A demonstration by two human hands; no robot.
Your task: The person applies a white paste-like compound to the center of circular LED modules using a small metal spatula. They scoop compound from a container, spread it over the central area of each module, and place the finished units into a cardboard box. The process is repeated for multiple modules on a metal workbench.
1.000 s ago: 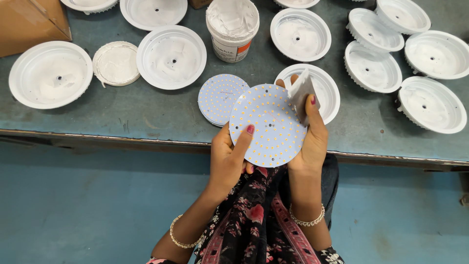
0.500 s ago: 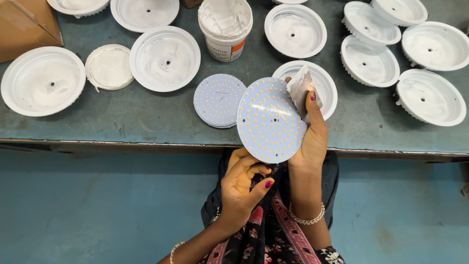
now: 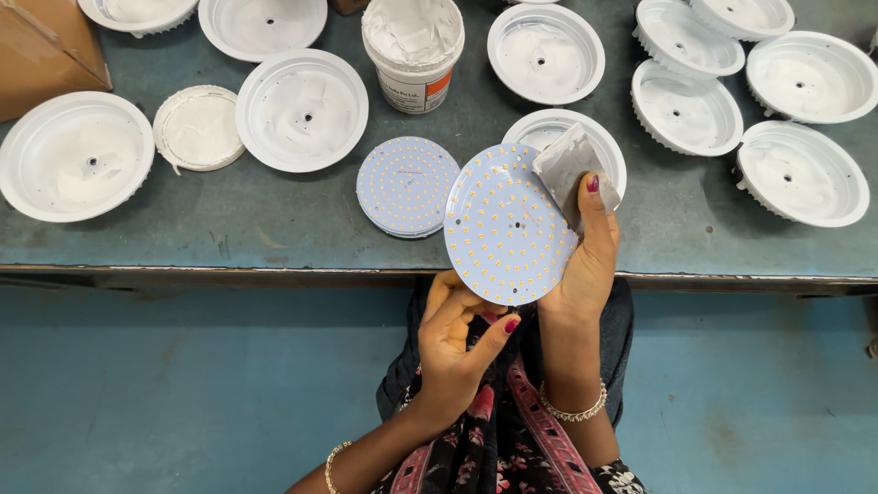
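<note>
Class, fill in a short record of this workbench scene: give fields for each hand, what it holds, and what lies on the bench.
Right hand: holds a round LED board and a small grey scraper card
Left hand: empty, fingers curled, just below the board
Stack of LED boards: flat on the bench, left of the held board
Paste tub: open, white paste inside
White round housings: many, spread over the bench
Loose lid: left, between two housings

White housings lay scattered over the desk, beside a loose lid. A paste tub stood at the back, a brown box at the left corner.
</note>
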